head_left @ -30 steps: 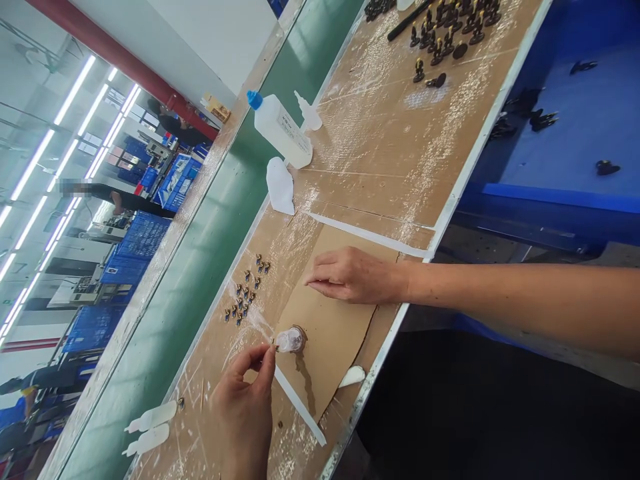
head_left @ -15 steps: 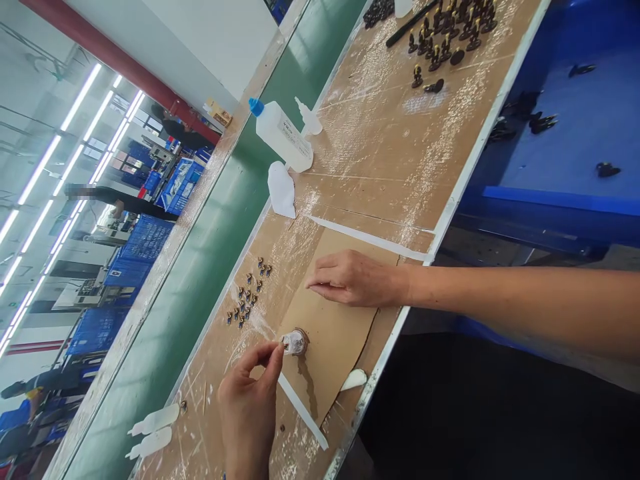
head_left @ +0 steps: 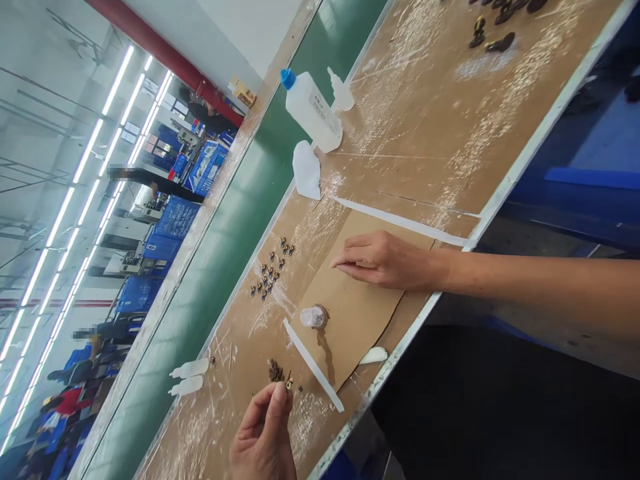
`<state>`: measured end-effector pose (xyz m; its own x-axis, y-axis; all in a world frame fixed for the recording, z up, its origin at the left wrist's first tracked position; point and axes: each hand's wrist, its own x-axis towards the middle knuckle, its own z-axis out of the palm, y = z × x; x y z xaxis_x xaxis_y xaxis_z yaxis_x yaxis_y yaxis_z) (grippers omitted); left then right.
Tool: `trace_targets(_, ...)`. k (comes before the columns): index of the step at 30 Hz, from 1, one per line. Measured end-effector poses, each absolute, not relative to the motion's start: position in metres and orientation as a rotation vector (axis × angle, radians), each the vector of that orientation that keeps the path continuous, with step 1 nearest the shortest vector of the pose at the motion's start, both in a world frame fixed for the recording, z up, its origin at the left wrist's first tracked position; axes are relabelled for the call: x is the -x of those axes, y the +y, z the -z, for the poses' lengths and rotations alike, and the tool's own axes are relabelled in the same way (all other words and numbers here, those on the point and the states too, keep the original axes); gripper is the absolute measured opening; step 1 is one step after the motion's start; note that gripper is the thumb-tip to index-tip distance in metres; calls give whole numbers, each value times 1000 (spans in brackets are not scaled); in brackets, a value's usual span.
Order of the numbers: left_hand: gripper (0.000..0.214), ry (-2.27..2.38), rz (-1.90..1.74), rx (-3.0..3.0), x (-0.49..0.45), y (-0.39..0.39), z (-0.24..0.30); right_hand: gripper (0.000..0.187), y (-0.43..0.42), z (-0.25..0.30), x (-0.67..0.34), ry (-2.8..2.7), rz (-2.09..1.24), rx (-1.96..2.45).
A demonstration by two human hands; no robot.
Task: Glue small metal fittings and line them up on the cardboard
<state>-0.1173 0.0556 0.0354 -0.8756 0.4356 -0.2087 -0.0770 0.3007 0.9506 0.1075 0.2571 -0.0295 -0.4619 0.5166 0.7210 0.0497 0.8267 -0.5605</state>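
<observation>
My left hand (head_left: 267, 427) pinches a tiny gold-and-dark piece (head_left: 289, 384) between thumb and forefinger. Right behind it lies a small heap of dark brown bits (head_left: 276, 371). Over a sheet of brown cardboard (head_left: 360, 303), my right hand (head_left: 377, 260) is closed, fingers pressed together; whatever they hold, if anything, is hidden. A small clear cup (head_left: 314, 317) with whitish contents stands on the cardboard, between the two hands, with a wet streak beside it. Several tiny dark-and-gold figures (head_left: 270, 272) stand grouped behind the cardboard.
A large white bottle with a blue cap (head_left: 315, 110) and a small nozzle bottle (head_left: 341, 92) stand at the back. Two small squeeze bottles (head_left: 189, 377) lie to the left. Larger dark figures (head_left: 500, 41) are far right. White strips (head_left: 405, 222) edge the cardboard.
My left hand has moved away from the clear cup to beside the heap of brown bits, holding the tiny piece. The right hand keeps its closed pose over the cardboard. The view has shifted.
</observation>
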Motion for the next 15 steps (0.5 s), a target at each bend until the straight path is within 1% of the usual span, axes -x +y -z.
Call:
trace_targets(2, 48, 2168, -1689, -264, 113, 43, -33, 19, 256, 28, -108, -1998, -583, 417)
trace_targets(6, 48, 2219, -1742, -155, 106, 22, -25, 19, 253, 26, -109, -2007, -605, 424)
trace_targets(10, 35, 2403, -1768, -124, 99, 12, -14, 19, 253, 26, -109, -1999, -600, 418)
trace_targets(13, 27, 2630, -1648, -125, 92, 12, -11, 19, 253, 26, -109, -1999, -588, 422)
trace_targets(15, 25, 2734, -1517, -179, 89, 13, -11, 19, 253, 26, -109, -2008, -596, 429)
